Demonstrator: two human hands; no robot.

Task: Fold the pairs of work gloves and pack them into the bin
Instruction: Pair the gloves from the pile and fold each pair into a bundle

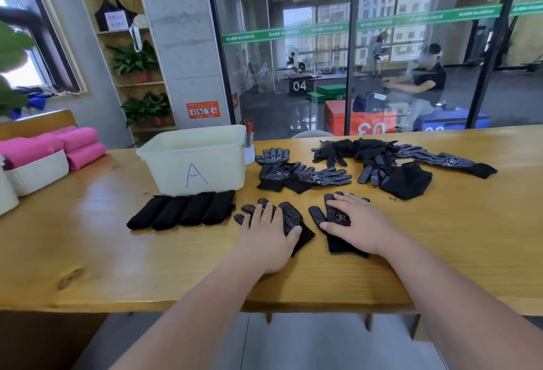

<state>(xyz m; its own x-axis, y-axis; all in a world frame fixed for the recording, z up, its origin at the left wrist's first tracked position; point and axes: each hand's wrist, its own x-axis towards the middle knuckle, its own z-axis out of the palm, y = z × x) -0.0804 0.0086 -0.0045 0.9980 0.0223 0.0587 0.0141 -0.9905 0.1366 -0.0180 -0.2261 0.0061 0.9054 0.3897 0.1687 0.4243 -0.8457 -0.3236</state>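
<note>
Two black dotted work gloves lie flat side by side on the wooden table (440, 237). My left hand (269, 233) presses flat on the left glove (289, 218), fingers straight. My right hand (357, 222) lies flat on the right glove (333, 216). Several folded black glove bundles (182, 209) sit in a row in front of the cream bin marked A (195, 158). More loose gloves lie behind: a small group (293, 174) beside the bin and a tangled pile (390, 164) further right.
A white woven basket (36, 171) with pink rolled cloths (79, 146) stands at the table's left end. A glass wall runs behind the table. A small white object (249, 153) stands by the bin's right side.
</note>
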